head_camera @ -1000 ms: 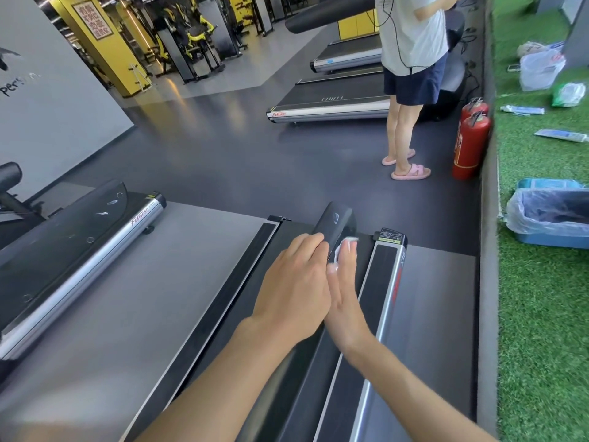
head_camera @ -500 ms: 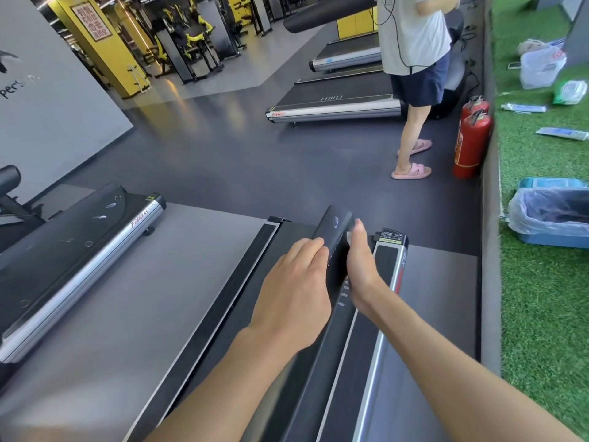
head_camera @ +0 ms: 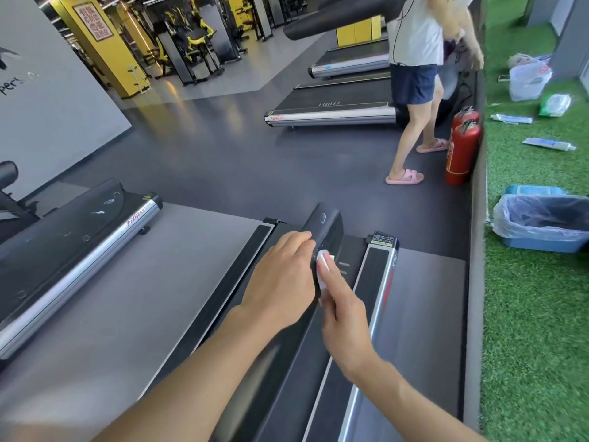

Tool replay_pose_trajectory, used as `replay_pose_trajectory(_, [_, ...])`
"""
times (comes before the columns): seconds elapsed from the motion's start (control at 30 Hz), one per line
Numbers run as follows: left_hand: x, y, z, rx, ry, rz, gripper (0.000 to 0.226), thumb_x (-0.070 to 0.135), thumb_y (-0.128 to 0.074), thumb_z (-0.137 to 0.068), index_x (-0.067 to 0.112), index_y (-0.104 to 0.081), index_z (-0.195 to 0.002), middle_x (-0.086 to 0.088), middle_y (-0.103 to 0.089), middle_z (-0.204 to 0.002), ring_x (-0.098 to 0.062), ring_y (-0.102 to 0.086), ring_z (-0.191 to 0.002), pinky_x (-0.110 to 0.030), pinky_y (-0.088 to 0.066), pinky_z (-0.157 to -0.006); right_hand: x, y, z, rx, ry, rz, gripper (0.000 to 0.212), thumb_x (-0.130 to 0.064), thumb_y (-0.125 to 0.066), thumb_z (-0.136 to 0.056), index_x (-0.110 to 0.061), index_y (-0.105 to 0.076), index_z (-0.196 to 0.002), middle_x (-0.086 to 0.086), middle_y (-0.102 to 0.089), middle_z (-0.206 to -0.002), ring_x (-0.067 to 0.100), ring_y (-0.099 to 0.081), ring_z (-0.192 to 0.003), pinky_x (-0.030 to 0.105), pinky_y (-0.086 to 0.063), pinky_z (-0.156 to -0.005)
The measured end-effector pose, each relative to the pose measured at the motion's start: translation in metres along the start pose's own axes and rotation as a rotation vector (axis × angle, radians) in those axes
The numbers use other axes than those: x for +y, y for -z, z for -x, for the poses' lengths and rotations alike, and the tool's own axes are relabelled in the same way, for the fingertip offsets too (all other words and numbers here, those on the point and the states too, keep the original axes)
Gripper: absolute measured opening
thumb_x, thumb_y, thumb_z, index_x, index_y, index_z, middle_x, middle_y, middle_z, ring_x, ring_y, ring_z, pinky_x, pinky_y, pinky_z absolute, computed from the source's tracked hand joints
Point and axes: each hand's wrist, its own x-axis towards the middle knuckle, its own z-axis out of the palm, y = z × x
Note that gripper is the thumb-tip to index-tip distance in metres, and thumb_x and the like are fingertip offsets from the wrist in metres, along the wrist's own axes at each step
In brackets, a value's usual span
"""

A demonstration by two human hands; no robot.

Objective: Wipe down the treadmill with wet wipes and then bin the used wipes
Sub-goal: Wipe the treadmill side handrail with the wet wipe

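Reaching forward over the treadmill, the person is working with both bare hands at the far end of its black handrail. The left hand is lying over the top of the rail, its fingers curling down around it and holding it. The right hand is lying against the rail's right side with its fingers stretched out straight, and they are pressing a white wet wipe flat against the black surface. Only a strip of the wipe is showing, between the two hands and just under the outstretched fingers; the thumb is hidden, so I cannot tell whether it is helping to hold the wipe.

Off to the right, on the artificial grass, a blue bin with a clear liner is sitting well apart from the hands, and a pack of wipes is lying just behind it. Two red fire extinguishers are standing at the edge of the dark floor. Near them a second person in pink slippers is stepping beside another treadmill. A neighbouring treadmill is lying to the left.
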Motion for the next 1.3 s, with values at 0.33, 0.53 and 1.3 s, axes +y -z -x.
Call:
replay_pose_trajectory(0.33, [0.047,0.016,0.031,-0.165,0.138,0.454,0.022,0.022,-0.050,-0.097,0.021,-0.063,-0.115,0.007,-0.064,-0.108,-0.009,-0.059,-0.094,-0.025,-0.046,-0.078,-0.066,0.066,0.005,-0.017,-0.234,-0.192,0.014,0.002,-0.062,-0.091,-0.008,-0.061,-0.101,-0.005,-0.068,-0.078,0.008,-0.063,-0.065,0.023,-0.050,-0.063])
replay_pose_trajectory(0.53, [0.049,0.019,0.049,0.047,0.334,0.443,0.029,0.016,-0.060,-0.092,0.019,-0.054,-0.064,0.010,-0.048,-0.051,-0.003,-0.043,-0.042,-0.015,-0.032,-0.042,-0.078,0.045,0.017,0.195,-0.306,-0.161,0.004,-0.006,-0.062,-0.090,-0.005,-0.058,-0.090,0.021,-0.067,-0.086,0.030,-0.067,-0.065,0.022,-0.051,-0.056])
replay_pose_trajectory(1.3, [0.004,0.036,0.063,-0.159,0.146,-0.015,0.042,0.025,-0.051,-0.101,0.014,-0.044,-0.141,0.005,-0.038,-0.133,-0.017,-0.049,-0.115,-0.032,-0.044,-0.096,-0.012,0.016,-0.071,0.198,-0.139,0.334,0.014,-0.007,-0.050,-0.091,-0.016,-0.053,-0.080,0.003,-0.050,-0.093,0.005,-0.047,-0.079,0.018,-0.031,-0.062])
